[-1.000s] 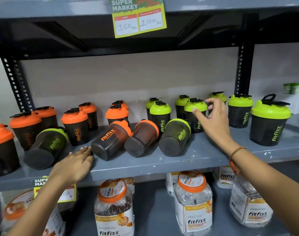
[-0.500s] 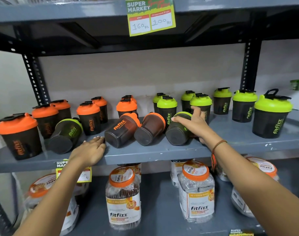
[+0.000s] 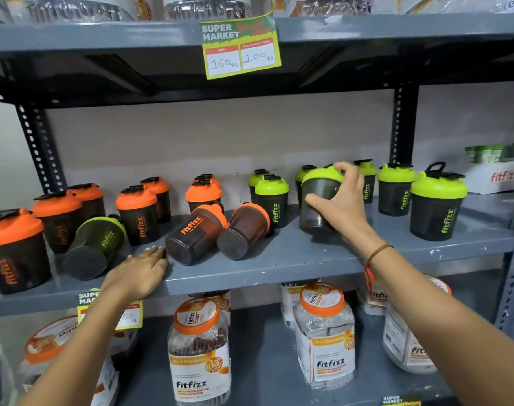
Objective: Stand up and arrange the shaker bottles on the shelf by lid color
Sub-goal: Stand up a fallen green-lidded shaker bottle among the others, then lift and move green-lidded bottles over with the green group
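Observation:
My right hand (image 3: 342, 202) grips a green-lidded shaker bottle (image 3: 317, 200), which stands nearly upright on the grey middle shelf (image 3: 279, 259) among the green-lidded bottles at the right. My left hand (image 3: 138, 271) lies flat on the shelf's front edge with nothing in it. Just beyond its fingertips, two orange-lidded shakers (image 3: 195, 232) (image 3: 244, 231) lie on their sides. A green-lidded shaker (image 3: 96, 247) lies on its side among the upright orange-lidded bottles (image 3: 137, 213) at the left. Several upright green-lidded bottles (image 3: 437, 206) fill the right.
A price tag (image 3: 240, 45) hangs from the shelf above. Clear fitfizz jars with orange lids (image 3: 198, 350) stand on the lower shelf. A white fitfizz box (image 3: 496, 175) sits at the far right. Black slotted uprights (image 3: 36, 148) frame the rack.
My right hand has taken the fallen green-lidded shaker and tipped it up onto its base, a little to the right. My left hand stays on the shelf edge.

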`<move>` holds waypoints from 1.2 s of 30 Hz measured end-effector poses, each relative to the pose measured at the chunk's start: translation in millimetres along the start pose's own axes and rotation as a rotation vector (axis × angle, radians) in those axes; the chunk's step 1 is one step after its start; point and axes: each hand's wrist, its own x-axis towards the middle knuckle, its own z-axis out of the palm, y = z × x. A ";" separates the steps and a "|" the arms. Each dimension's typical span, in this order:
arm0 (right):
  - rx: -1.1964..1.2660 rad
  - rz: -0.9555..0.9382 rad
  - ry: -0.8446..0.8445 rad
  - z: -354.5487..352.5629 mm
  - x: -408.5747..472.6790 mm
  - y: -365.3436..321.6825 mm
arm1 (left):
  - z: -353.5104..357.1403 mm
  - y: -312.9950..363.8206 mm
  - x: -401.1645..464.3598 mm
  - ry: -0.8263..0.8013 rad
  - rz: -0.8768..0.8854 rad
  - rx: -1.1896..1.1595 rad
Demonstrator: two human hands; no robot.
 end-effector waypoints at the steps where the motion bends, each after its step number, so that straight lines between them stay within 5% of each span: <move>1: -0.057 -0.104 0.051 -5.7 1.7 -1.5 | 0.3 0.0 0.0 0.001 0.001 -0.001; 5: -0.226 -0.315 0.126 -19.7 0.9 9.3 | 1.6 -1.3 2.2 0.000 0.006 0.002; 23: -0.348 -0.324 0.156 -28.7 -28.9 57.2 | 2.7 -3.4 3.7 0.007 0.007 -0.007; 30: -0.241 -0.468 0.376 -23.7 -42.1 16.7 | 0.4 -0.3 0.8 0.014 -0.005 0.007; 33: -0.174 -0.557 0.217 -11.4 -41.9 -21.2 | -1.0 0.7 -0.1 0.018 -0.005 0.001; 36: -0.171 -0.342 -0.162 11.0 -37.1 -52.8 | -1.6 1.1 -2.0 0.017 0.007 -0.001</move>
